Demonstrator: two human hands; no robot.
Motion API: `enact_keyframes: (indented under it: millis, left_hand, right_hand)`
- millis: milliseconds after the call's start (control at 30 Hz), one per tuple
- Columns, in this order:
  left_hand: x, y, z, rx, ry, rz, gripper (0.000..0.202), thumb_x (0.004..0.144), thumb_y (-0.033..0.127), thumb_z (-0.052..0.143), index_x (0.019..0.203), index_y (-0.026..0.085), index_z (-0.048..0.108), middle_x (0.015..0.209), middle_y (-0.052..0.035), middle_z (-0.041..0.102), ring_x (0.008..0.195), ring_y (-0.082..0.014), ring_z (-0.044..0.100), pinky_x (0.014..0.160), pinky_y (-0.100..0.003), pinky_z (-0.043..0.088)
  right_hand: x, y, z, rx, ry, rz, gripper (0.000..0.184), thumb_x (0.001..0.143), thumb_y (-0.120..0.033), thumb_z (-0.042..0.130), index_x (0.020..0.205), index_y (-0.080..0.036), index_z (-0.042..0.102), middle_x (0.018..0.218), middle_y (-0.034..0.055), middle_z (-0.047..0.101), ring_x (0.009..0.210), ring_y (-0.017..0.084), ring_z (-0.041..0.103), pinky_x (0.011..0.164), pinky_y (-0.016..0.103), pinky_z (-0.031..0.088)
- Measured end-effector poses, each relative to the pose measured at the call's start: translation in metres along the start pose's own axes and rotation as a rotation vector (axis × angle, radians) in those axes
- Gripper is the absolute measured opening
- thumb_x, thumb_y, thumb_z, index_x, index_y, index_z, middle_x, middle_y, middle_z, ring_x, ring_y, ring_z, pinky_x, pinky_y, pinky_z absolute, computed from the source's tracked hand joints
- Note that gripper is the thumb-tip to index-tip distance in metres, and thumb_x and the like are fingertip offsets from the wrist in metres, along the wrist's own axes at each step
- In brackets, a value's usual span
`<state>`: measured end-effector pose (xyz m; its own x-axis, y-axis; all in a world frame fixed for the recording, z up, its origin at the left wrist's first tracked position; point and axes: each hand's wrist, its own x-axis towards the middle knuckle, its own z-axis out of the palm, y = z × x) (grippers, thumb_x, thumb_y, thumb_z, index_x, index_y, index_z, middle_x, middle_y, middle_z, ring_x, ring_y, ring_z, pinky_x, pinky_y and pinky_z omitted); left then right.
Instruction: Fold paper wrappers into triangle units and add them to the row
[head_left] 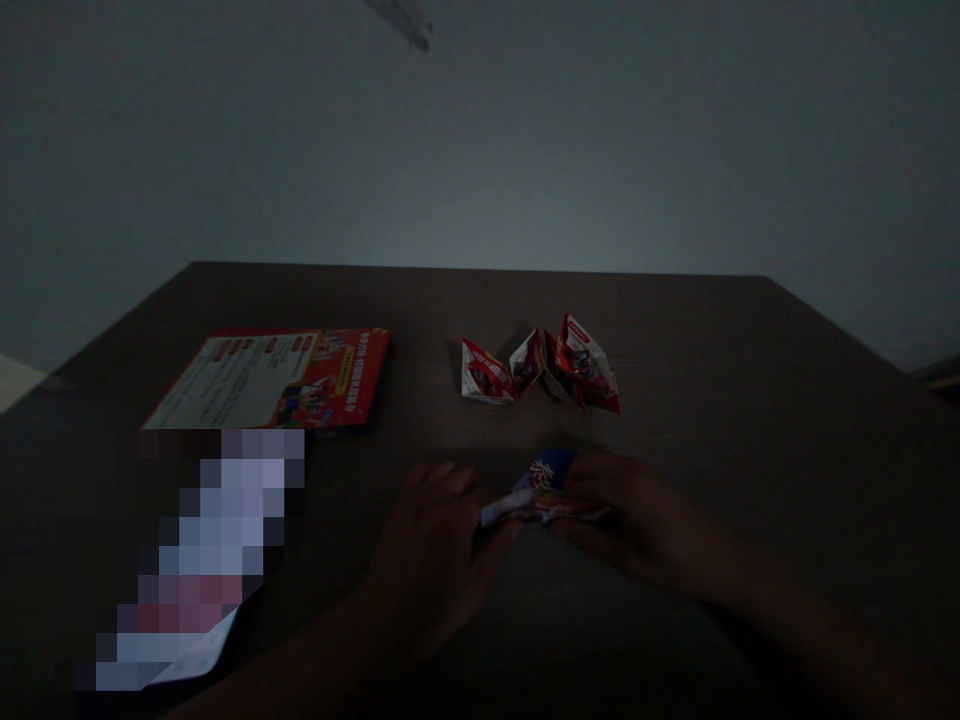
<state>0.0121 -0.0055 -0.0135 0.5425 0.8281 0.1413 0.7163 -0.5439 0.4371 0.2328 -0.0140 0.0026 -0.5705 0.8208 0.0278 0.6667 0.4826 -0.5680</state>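
A folded piece of printed paper, blue with white characters on top and reddish below, is held just above the table between both hands. My left hand is closed, pinching its left end where a pale edge shows. My right hand grips the opposite end, fingers over the top and thumb below. Beyond the hands, a zigzag of red and white folded paper stands on the table in peaked shapes. The dim light hides the exact folds under the fingers.
A red booklet or stack of cards with printed text lies on the left of the brown table. Nearer me, a bright-screened device is mostly blurred out by blocks. A grey wall rises behind the table's far edge.
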Motion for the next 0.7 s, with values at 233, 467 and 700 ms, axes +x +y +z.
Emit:
enact_keyframes:
  millis: [233,467,700]
  left_hand:
    - [0.001,0.002,-0.004,0.038,-0.047,-0.029,0.020,0.086,0.032,0.054,0.080,0.016,0.064,0.077,-0.0047,0.060,0.079,-0.0212,0.052,0.074,-0.038,0.037]
    - [0.002,0.006,-0.007,0.084,-0.054,-0.040,0.020,0.086,0.033,0.053,0.080,0.017,0.063,0.076,-0.0043,0.062,0.076,-0.0214,0.053,0.071,-0.037,0.037]
    - [0.005,0.009,-0.007,0.109,-0.067,-0.044,0.022,0.088,0.032,0.050,0.077,0.017,0.062,0.075,-0.0052,0.063,0.077,-0.0225,0.055,0.071,-0.038,0.037]
  right_hand:
    - [-0.003,-0.002,0.003,-0.005,0.066,0.083,0.015,0.081,-0.022,0.063,0.095,-0.017,0.064,0.088,0.0063,0.065,0.081,0.019,0.059,0.070,0.030,0.046]
    - [-0.002,-0.008,0.002,-0.033,0.077,0.156,0.013,0.082,-0.023,0.060,0.094,-0.016,0.062,0.087,0.0076,0.065,0.077,0.020,0.059,0.069,0.032,0.048]
    - [-0.002,-0.011,0.004,-0.086,0.105,0.201,0.007,0.081,-0.023,0.060,0.084,-0.017,0.063,0.077,0.0059,0.064,0.069,0.018,0.059,0.061,0.028,0.046]
